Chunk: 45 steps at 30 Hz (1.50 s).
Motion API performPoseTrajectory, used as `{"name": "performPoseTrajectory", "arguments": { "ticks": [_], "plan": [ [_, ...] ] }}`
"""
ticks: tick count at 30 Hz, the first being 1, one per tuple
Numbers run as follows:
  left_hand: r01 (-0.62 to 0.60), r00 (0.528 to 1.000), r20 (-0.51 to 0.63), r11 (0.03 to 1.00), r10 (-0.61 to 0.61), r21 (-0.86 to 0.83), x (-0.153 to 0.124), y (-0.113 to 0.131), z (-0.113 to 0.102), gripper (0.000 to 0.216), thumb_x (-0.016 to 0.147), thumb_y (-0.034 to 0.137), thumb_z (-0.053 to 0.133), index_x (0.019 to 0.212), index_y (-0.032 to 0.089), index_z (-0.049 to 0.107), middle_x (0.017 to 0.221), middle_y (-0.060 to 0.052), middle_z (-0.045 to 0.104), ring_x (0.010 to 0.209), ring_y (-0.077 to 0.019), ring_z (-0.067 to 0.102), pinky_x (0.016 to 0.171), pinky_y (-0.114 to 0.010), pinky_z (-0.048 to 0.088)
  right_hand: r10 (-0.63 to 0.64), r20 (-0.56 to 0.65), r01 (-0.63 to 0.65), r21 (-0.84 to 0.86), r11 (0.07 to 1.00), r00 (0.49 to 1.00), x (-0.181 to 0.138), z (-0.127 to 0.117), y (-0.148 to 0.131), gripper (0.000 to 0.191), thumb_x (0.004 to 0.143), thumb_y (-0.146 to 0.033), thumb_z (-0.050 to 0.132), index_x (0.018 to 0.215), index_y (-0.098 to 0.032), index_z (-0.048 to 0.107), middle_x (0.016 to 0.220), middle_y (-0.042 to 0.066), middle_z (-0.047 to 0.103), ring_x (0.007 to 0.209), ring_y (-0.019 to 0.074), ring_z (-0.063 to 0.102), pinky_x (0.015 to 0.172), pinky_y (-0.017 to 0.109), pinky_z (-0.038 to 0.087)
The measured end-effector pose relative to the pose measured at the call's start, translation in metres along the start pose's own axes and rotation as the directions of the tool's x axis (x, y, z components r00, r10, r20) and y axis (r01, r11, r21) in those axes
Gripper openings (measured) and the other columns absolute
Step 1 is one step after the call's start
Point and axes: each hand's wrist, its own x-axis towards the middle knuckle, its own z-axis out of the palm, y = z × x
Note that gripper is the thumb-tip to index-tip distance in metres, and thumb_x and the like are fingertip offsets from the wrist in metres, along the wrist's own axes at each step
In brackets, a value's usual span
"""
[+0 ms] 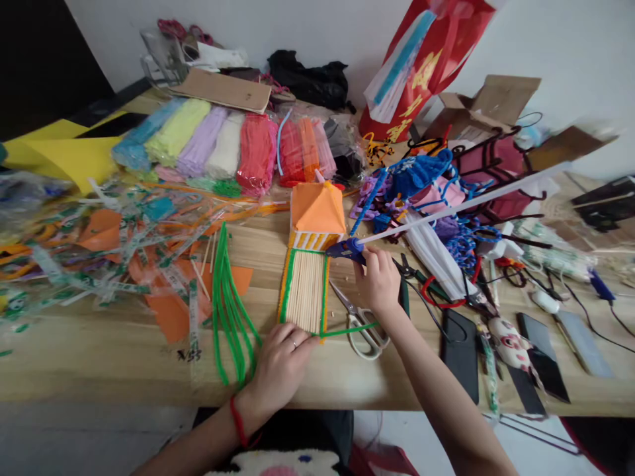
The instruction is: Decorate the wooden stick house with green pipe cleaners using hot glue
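Right grip (381, 281) round glue gun (346, 249); model (305, 291) to left.

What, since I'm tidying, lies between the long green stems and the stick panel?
In the head view, orange paper beside the stems, then bare tabletop; lower down, the left hand.

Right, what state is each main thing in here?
Glue gun: held in right hand, white stick protruding
Stick panel: flat, left hand at near edge
Orange-roofed structure: upright at panel's far end
Green stems: loose, fanned out
Scissors: lying flat, unheld
Coloured bundles: wrapped in clear plastic
Cardboard box: flaps open
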Motion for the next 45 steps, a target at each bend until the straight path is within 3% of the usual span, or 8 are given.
{"name": "performPoseTrajectory", "arguments": {
  "ticks": [6, 11, 18, 24, 28, 31, 38, 45],
  "plan": [
    [-0.002, 1.0, -0.006, 1.0, 0.002, -0.005, 0.0, 0.0, 0.001, 0.017, 0.086, 0.01, 0.052, 0.09, 0.018, 0.067, 0.073, -0.001, 0.063, 0.075, -0.0177, 0.051, 0.07, -0.032, 0.044, 0.28, -0.08, -0.279, 0.027, 0.96, 0.957, -0.008, -0.024, 0.027, 0.03, 0.078, -0.039, 0.059, 0.099, -0.018, 0.053, 0.087, 0.008, 0.054, 0.083, 0.0246, 0.053, 0.074, 0.036, 0.046],
    [-0.008, 1.0, -0.007, 1.0, 0.008, 0.005, 0.0, -0.001, 0.001, 0.016, 0.085, 0.009, 0.054, 0.089, 0.019, 0.067, 0.073, -0.001, 0.063, 0.076, -0.0178, 0.051, 0.07, -0.032, 0.043, 0.351, 0.073, -0.343, -0.101, 0.934, 0.933, -0.026, -0.02, 0.048, 0.033, 0.076, -0.04, 0.059, 0.095, -0.013, 0.057, 0.087, 0.012, 0.054, 0.089, 0.0295, 0.05, 0.08, 0.044, 0.043],
    [-0.02, 1.0, -0.007, 1.0, 0.02, 0.013, 0.0, -0.002, 0.002, 0.016, 0.086, 0.01, 0.054, 0.089, 0.019, 0.067, 0.073, -0.001, 0.062, 0.076, -0.017, 0.05, 0.07, -0.031, 0.043, 0.505, 0.179, -0.459, -0.246, 0.854, 0.844, -0.034, -0.005, 0.03, 0.043, 0.079, -0.045, 0.058, 0.102, -0.009, 0.054, 0.096, 0.019, 0.057, 0.094, 0.0335, 0.05, 0.077, 0.046, 0.042],
    [-0.017, 1.0, 0.006, 1.0, 0.017, 0.002, -0.002, -0.003, 0.003, 0.016, 0.084, 0.008, 0.055, 0.09, 0.019, 0.066, 0.075, -0.001, 0.063, 0.078, -0.0177, 0.05, 0.071, -0.032, 0.044, 0.55, 0.21, -0.547, -0.075, 0.834, 0.808, -0.036, -0.054, 0.016, 0.043, 0.086, -0.055, 0.045, 0.093, -0.015, 0.059, 0.087, 0.014, 0.063, 0.087, 0.0286, 0.057, 0.077, 0.04, 0.043],
    [-0.014, 1.0, 0.013, 1.0, 0.014, -0.004, -0.001, -0.003, 0.003, 0.017, 0.083, 0.007, 0.056, 0.091, 0.018, 0.066, 0.075, -0.001, 0.064, 0.078, -0.0179, 0.051, 0.072, -0.033, 0.045, 0.683, 0.504, -0.799, 0.026, 0.6, 0.529, -0.054, -0.089, 0.009, 0.05, 0.084, -0.064, 0.04, 0.076, -0.02, 0.062, 0.068, 0.007, 0.064, 0.063, 0.022, 0.061, 0.058, 0.032, 0.045],
    [-0.018, 1.0, 0.016, 1.0, 0.018, -0.005, 0.0, -0.002, 0.002, 0.018, 0.084, 0.008, 0.056, 0.092, 0.018, 0.067, 0.076, -0.001, 0.064, 0.078, -0.0182, 0.052, 0.071, -0.033, 0.045, 0.576, 0.741, -0.934, 0.211, 0.289, 0.345, -0.068, -0.093, -0.002, 0.049, 0.075, -0.065, 0.056, 0.081, -0.017, 0.065, 0.065, 0.006, 0.065, 0.054, 0.0189, 0.06, 0.045, 0.028, 0.046],
    [-0.029, 0.999, -0.016, 0.999, 0.029, -0.018, -0.001, -0.002, 0.001, 0.016, 0.085, 0.009, 0.054, 0.093, 0.017, 0.066, 0.075, -0.002, 0.063, 0.078, -0.0167, 0.053, 0.072, -0.032, 0.047, 0.522, 0.779, -0.81, 0.53, -0.252, 0.347, -0.074, -0.072, -0.025, 0.036, 0.062, -0.043, 0.079, 0.078, -0.017, 0.06, 0.063, 0.0, 0.065, 0.05, 0.0135, 0.062, 0.05, 0.026, 0.055],
    [0.003, 0.999, 0.034, 1.0, -0.003, 0.021, -0.001, -0.001, 0.0, 0.016, 0.087, 0.012, 0.053, 0.093, 0.017, 0.067, 0.075, -0.002, 0.06, 0.078, -0.0166, 0.052, 0.072, -0.031, 0.048, 0.507, 0.778, -0.713, 0.589, -0.38, 0.372, -0.07, -0.073, -0.023, 0.039, 0.058, -0.031, 0.084, 0.088, -0.017, 0.062, 0.076, 0.002, 0.07, 0.064, 0.0126, 0.067, 0.063, 0.022, 0.057]
  ]
}}
